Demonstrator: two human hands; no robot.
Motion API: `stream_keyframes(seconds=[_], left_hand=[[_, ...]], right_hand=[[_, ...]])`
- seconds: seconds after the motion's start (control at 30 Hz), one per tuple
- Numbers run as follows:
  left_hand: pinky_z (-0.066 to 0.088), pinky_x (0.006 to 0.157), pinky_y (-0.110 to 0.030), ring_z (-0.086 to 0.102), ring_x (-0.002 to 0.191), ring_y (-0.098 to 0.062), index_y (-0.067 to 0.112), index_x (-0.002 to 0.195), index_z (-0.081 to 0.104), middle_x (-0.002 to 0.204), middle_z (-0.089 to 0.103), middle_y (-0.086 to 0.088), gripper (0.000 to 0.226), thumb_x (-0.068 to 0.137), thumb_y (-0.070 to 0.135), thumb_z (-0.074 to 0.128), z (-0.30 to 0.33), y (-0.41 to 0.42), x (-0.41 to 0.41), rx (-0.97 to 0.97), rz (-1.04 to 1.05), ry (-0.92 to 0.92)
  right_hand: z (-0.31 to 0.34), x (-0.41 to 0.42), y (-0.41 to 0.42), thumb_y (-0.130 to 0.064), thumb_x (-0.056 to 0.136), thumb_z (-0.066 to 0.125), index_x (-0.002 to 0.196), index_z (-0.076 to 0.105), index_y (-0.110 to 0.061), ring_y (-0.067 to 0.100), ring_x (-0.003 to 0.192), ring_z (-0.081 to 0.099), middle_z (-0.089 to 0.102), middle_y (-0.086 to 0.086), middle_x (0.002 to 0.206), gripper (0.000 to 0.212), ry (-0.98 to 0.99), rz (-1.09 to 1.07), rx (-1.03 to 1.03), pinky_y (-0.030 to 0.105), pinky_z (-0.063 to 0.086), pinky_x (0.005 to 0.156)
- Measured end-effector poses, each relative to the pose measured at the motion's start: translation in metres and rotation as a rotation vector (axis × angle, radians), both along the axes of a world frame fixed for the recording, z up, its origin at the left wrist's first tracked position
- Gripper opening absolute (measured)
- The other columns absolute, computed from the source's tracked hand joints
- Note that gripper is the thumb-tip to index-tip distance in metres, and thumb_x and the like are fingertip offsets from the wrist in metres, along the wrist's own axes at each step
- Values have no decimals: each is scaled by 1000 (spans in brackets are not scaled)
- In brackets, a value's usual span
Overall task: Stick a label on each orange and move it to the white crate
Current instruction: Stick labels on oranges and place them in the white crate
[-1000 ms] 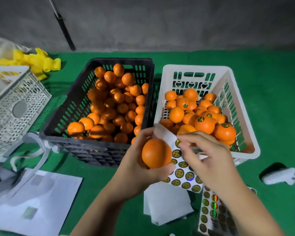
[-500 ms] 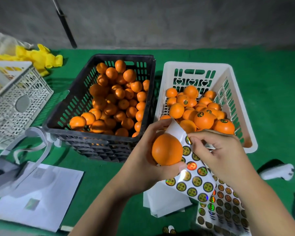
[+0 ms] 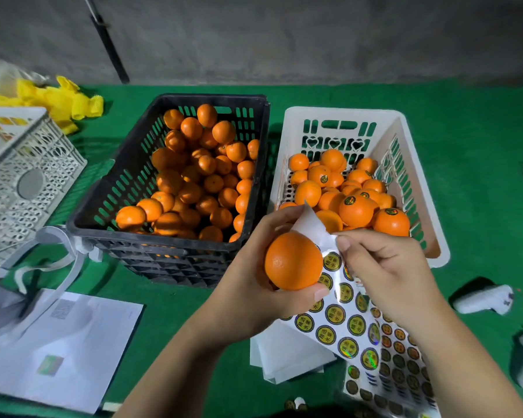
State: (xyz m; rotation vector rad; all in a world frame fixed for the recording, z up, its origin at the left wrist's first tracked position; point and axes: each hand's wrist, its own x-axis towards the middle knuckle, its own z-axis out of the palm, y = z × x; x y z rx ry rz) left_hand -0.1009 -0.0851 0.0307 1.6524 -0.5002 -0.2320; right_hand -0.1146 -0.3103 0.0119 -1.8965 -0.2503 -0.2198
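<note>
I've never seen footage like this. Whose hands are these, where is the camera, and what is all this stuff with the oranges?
There is no machine here: a person wears a camera on their head, so the one picture looks down on their own two hands. The left hand holds an orange together with a label sheet of round stickers. The right hand pinches at the top of that sheet, apparently picking off a label. On the green surface stand a black crate full of plain oranges and a white crate of oranges, several showing stickers. Papers lie at the left, and another sticker sheet lies lower right.
</note>
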Motion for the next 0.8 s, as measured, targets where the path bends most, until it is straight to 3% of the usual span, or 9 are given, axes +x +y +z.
stream_keyframes(seconds=[0.07, 0.13, 0.27, 0.37, 0.43, 0.5, 0.6, 0.7, 0.8], left_hand=[[60, 95, -35, 65, 128, -15, 42, 149, 45, 140, 58, 19, 89, 79, 14, 92, 0, 2, 1, 0, 0, 17], [61, 93, -35, 66, 125, -17, 43, 150, 43, 138, 58, 19, 91, 79, 15, 93, -1, 3, 2, 17, 0, 23], [59, 89, -23, 67, 116, -4, 51, 150, 35, 129, 56, 30, 95, 79, 28, 94, -4, -1, 4, 172, 14, -41], [54, 92, -16, 64, 116, 3, 49, 152, 30, 130, 54, 35, 98, 79, 35, 94, -4, -6, 4, 259, 15, -64], [53, 95, -18, 67, 115, -3, 39, 155, 32, 129, 59, 29, 99, 80, 24, 94, -6, -8, 4, 192, -11, -1], [53, 98, -20, 69, 114, -8, 30, 158, 29, 126, 63, 23, 102, 80, 15, 93, -7, -7, 6, 172, -22, 29], [52, 95, -18, 69, 112, -6, 29, 161, 22, 124, 61, 19, 106, 81, 10, 90, -6, -3, 7, 191, -45, 96], [42, 118, -36, 58, 135, -10, 28, 164, 12, 150, 54, 4, 107, 88, 4, 83, -3, -4, 6, 203, -136, 146], [33, 126, -45, 47, 147, -7, 34, 164, 10, 160, 47, 11, 106, 91, 4, 80, -3, -7, 4, 195, -194, 163]], right_hand=[[0, 2, -2, -35, 104, 60, 88, 76, -22, 14, 57, 55, 65, 2, 65, 27, 11, -61, 20, 26, 46, 54], [0, 5, -4, -25, 105, 63, 89, 78, -28, 23, 68, 64, 73, 0, 76, 22, -1, -180, 18, 30, 52, 65], [17, 4, -5, -18, 102, 66, 97, 74, -40, 1, 74, 64, 73, -19, 83, 24, -169, -458, 30, 14, 49, 70], [30, -7, 12, -16, 100, 67, 109, 76, -25, 8, 96, 70, 75, -10, 103, 14, -399, -294, -156, 19, 51, 84], [27, -14, 26, -17, 99, 67, 108, 78, -14, 14, 104, 68, 71, 1, 110, 15, -446, -129, -269, 24, 51, 87], [23, -19, 32, -21, 99, 66, 113, 80, -10, 22, 105, 65, 66, 6, 114, 23, -385, -44, -312, 30, 50, 88], [24, -24, 24, -26, 102, 59, 131, 73, -13, 23, 112, 61, 58, 4, 126, 35, -279, 91, -443, 30, 48, 89], [30, -23, 13, -34, 106, 49, 147, 58, -23, 7, 117, 51, 47, -9, 134, 44, -178, 212, -606, 27, 48, 84], [32, -20, 10, -34, 107, 47, 152, 52, -26, 2, 109, 48, 43, -13, 129, 46, -130, 262, -605, 14, 40, 82]])
